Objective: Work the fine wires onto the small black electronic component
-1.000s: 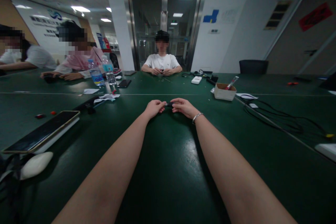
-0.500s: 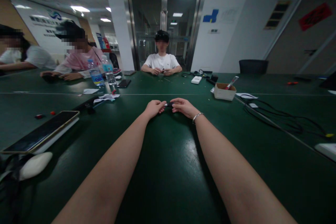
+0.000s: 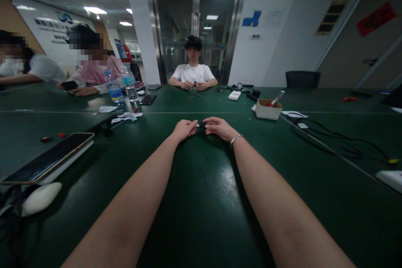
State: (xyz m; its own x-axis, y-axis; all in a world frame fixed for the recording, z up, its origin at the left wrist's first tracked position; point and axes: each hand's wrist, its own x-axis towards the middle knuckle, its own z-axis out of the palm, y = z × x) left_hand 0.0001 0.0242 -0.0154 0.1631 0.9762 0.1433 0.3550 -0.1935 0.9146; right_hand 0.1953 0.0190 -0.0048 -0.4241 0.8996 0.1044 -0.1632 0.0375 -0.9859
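Between my two hands is a small black object (image 3: pixel 202 125) with a silvery end facing left; it is too small to tell its kind. My left hand (image 3: pixel 184 130) pinches the silvery end between thumb and fingers. The fingers of my right hand (image 3: pixel 219 128) close on the black part from the other side. Both hands rest at or just above the green table (image 3: pixel 201 201), arms stretched forward. My fingers hide part of the object.
To the left lie a large phone (image 3: pixel 52 155), a white mouse-shaped thing (image 3: pixel 42 198) and paper scraps (image 3: pixel 127 116). Bottles (image 3: pixel 113 87) stand behind. On the right are a small box (image 3: pixel 268 110) and black cables (image 3: pixel 339 138). A person (image 3: pixel 193 71) sits opposite; others sit at left.
My hands hold almost the same pose, with slightly more of the silvery end showing between them. The person in pink at left has raised a dark object off the table.
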